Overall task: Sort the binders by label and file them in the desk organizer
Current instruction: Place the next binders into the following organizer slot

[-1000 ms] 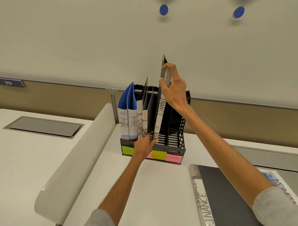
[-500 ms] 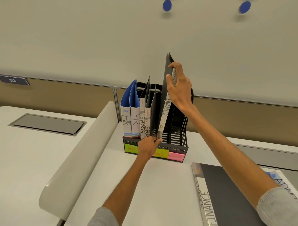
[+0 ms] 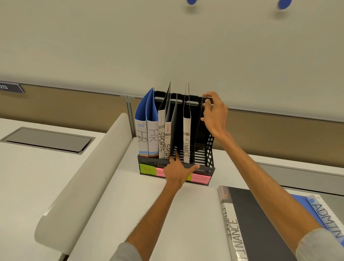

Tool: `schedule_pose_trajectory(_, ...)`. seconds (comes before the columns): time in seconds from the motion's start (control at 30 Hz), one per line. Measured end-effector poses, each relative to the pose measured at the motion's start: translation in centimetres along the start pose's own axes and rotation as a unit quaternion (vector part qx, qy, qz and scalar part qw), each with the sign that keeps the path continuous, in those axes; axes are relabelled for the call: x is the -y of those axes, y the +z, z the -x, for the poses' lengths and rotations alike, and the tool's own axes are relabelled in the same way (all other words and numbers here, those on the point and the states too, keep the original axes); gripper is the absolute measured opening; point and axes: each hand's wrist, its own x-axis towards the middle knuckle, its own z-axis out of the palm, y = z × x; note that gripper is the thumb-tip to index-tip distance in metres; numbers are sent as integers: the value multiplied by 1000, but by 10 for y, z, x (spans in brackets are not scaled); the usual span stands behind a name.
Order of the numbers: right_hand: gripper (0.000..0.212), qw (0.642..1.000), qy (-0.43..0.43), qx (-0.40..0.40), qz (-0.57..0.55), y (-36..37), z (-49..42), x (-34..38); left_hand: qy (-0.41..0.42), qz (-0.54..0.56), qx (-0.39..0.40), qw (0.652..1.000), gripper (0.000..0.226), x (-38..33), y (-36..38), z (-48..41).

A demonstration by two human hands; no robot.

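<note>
At the organizer (image 3: 204,169), third slot, a FINANCE binder (image 3: 186,137) stands filed. Its front is steadied by the left hand (image 3: 178,172), pressed flat; the right hand (image 3: 214,113) hangs loosely open, empty. Next, probably: grip the flat binder (image 3: 260,223) near right.

Your non-task stock: white desk (image 3: 149,214) before you; curved white divider (image 3: 89,167) along its left edge; adjoining desk (image 3: 28,186) beyond, grey recessed hatch (image 3: 48,139) set in it. Behind: tan panel (image 3: 65,104), plate marked 213 (image 3: 10,87) far left, pale wall (image 3: 111,46), two blue discs (image 3: 191,1) at top edge.
</note>
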Motion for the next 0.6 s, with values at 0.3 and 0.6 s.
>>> schedule_pose_trajectory(0.3, 41, 970, -96, 209, 74, 20, 13, 26, 1, 137, -31, 990, 79, 7, 3, -3)
schedule_pose_trajectory(0.6, 29, 987, -42, 152, -9, 20, 15, 17, -1, 204, -78, 976, 40, 6, 4, 3)
